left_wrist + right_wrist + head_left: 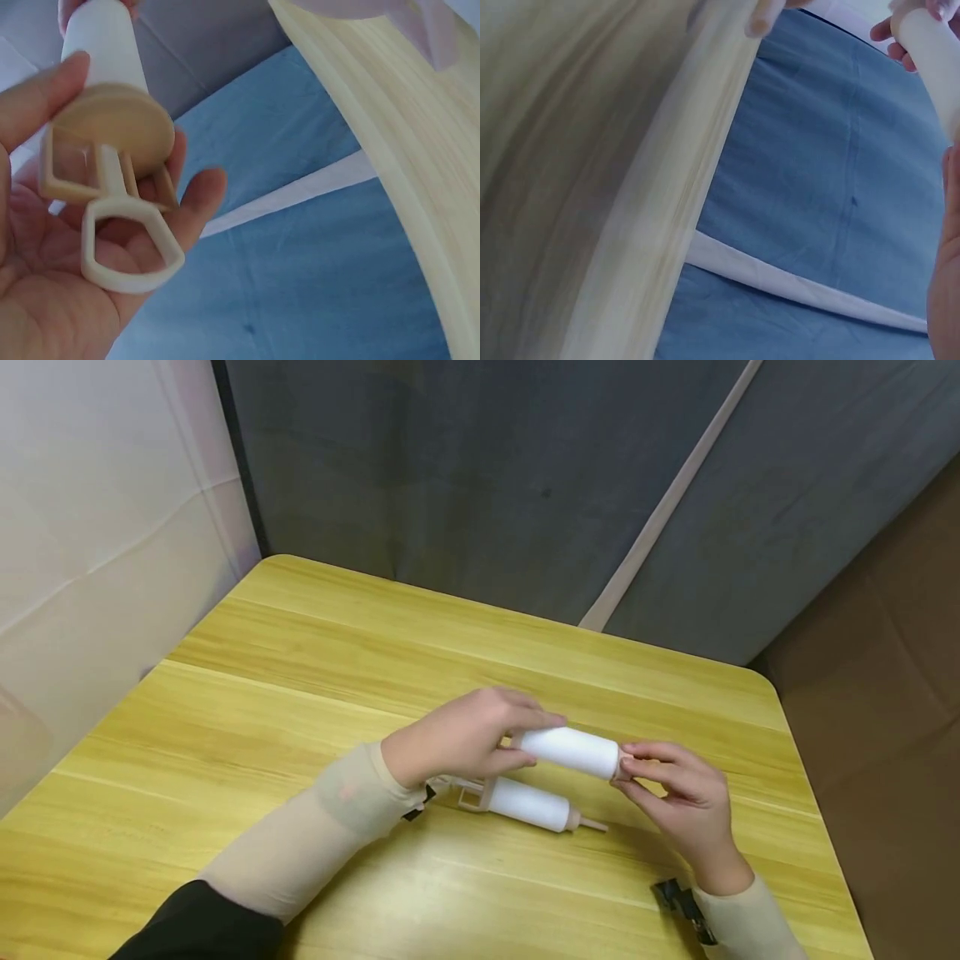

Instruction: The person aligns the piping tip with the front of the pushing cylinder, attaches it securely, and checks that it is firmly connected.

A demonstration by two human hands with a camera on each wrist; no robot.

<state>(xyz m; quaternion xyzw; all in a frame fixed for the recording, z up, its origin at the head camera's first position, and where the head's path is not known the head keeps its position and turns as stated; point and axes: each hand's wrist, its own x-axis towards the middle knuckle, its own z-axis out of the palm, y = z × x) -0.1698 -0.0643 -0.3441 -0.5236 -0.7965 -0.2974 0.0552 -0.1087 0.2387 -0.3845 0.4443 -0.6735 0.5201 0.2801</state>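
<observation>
Both hands hold a large white syringe-like tube with beige ends, raised a little over the table. The left hand grips its handle end, thumb on one side and fingers on the other. In the left wrist view, a beige flange with square side loops and a pale plunger ring face the palm. At the other end, the right hand pinches the beige tip, mostly covered by fingers. A second such syringe lies on the table below, its thin nozzle pointing right.
The wood-grain table has rounded far corners. Grey-blue cloth with a pale strip hangs behind it. A white sheet stands at the left and a brown panel at the right.
</observation>
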